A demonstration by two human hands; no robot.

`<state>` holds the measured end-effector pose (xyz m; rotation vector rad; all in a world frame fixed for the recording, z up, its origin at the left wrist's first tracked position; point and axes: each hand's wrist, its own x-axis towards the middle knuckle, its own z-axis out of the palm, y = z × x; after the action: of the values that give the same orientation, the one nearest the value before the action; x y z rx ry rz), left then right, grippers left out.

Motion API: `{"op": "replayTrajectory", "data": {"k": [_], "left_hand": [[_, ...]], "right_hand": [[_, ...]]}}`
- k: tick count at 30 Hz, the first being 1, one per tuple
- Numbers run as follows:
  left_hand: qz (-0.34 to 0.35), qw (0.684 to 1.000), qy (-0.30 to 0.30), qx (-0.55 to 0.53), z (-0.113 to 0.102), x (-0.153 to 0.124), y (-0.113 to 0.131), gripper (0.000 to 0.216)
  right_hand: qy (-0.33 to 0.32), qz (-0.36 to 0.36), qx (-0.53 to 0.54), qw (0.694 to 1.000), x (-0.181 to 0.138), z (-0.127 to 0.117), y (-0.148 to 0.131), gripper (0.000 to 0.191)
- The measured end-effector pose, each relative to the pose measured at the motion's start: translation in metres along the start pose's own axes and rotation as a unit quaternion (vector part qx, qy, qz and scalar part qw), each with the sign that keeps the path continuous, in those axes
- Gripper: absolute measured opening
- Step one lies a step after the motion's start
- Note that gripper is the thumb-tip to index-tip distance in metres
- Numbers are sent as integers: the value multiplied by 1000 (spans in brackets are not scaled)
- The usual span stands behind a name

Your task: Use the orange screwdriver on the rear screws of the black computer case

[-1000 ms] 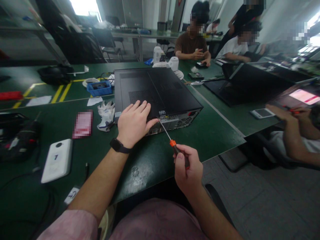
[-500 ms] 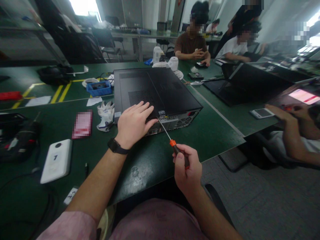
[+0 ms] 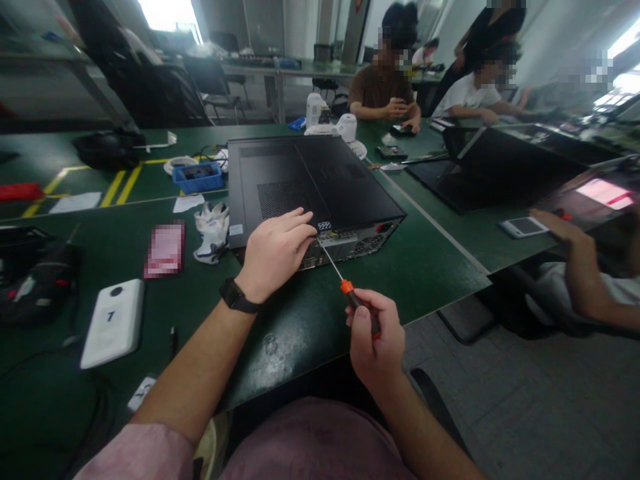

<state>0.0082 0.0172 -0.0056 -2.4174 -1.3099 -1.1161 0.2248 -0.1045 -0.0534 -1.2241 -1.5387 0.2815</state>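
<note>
A black desktop computer case (image 3: 320,177) lies flat on the green table with its rear panel towards me. My right hand (image 3: 376,330) is closed around the brown and orange handle of a screwdriver (image 3: 346,287). Its thin shaft runs up to the rear panel's top edge, where the tip meets the case. My left hand (image 3: 277,250) rests on that same edge just left of the tip, fingers stretched out over the case. The thumb and whatever lies under the palm are mostly hidden.
Left of the case are a white glove (image 3: 212,230), a blue bin (image 3: 199,178), a pink packet (image 3: 165,249) and a white power bank (image 3: 113,323). To the right lie a phone (image 3: 524,227) and a large dark panel (image 3: 515,163). Other people sit across and to the right.
My left hand has slid slightly right towards the screwdriver tip, and its fingers have drawn closer together. The screwdriver and my right hand have barely moved.
</note>
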Motion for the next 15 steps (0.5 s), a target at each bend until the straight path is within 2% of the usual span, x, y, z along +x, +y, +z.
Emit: {"op": "replayTrajectory", "data": {"k": [15], "left_hand": [[-20,1000,8,8,0,0,5,17]], "right_hand": [[-3,-2,-6,1000,-1,-1,-1,21]]}}
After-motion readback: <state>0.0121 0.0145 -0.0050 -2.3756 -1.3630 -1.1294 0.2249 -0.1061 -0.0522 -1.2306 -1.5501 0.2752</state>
